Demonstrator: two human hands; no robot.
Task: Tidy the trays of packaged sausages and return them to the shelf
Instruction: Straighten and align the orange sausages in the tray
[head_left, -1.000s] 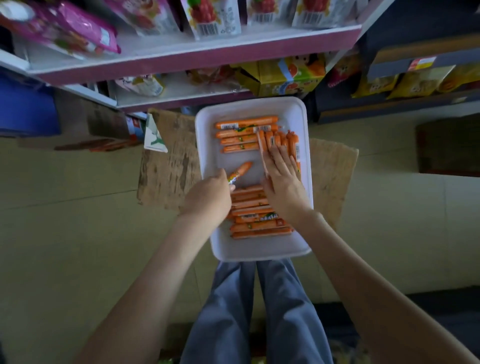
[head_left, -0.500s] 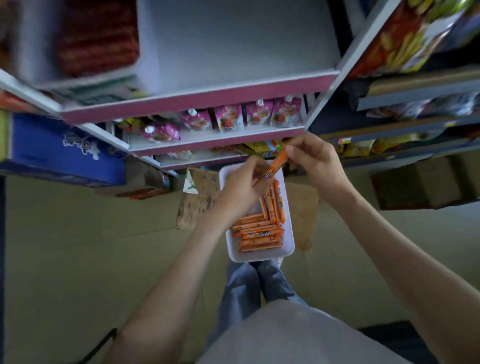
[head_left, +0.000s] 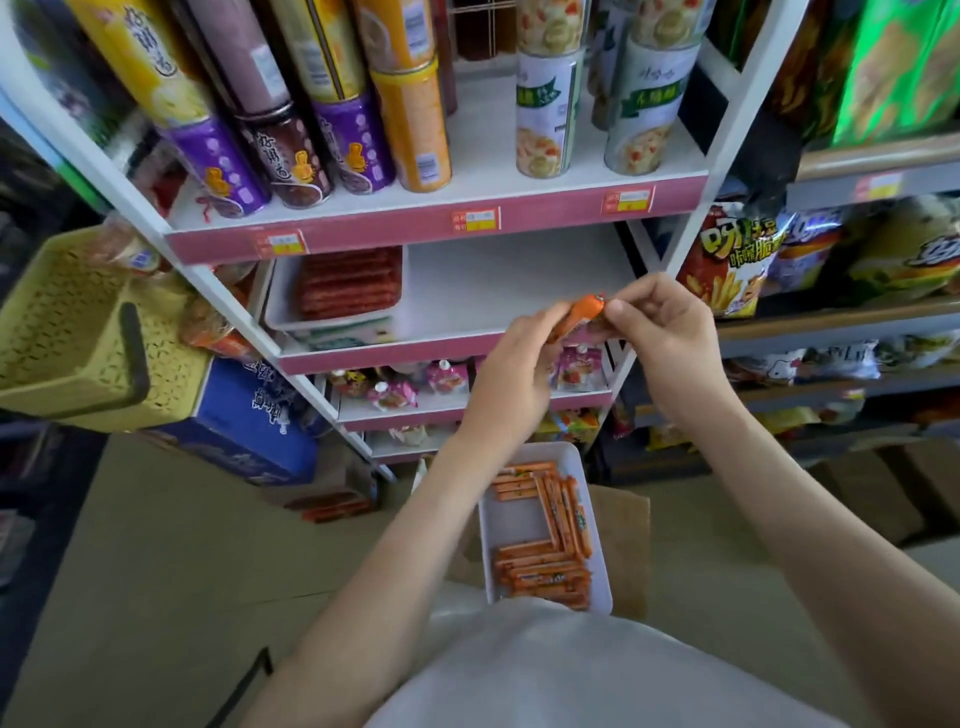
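While one packaged sausage (head_left: 577, 316) slants lower left to upper right before the shelf (head_left: 519, 280), left hand (head_left: 511, 364) fingers pinch its lower end, right hand (head_left: 667, 338) fingers its tip; its white tray (head_left: 511, 525) lies well below, toward the person's body.

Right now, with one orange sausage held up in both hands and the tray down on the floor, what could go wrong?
The orange sausage is only pinched between the left hand and right hand, high above the white tray; a slip would likely drop it on the floor. The tray lies low, close to the person, and could be kicked on a step toward the shelf gap.
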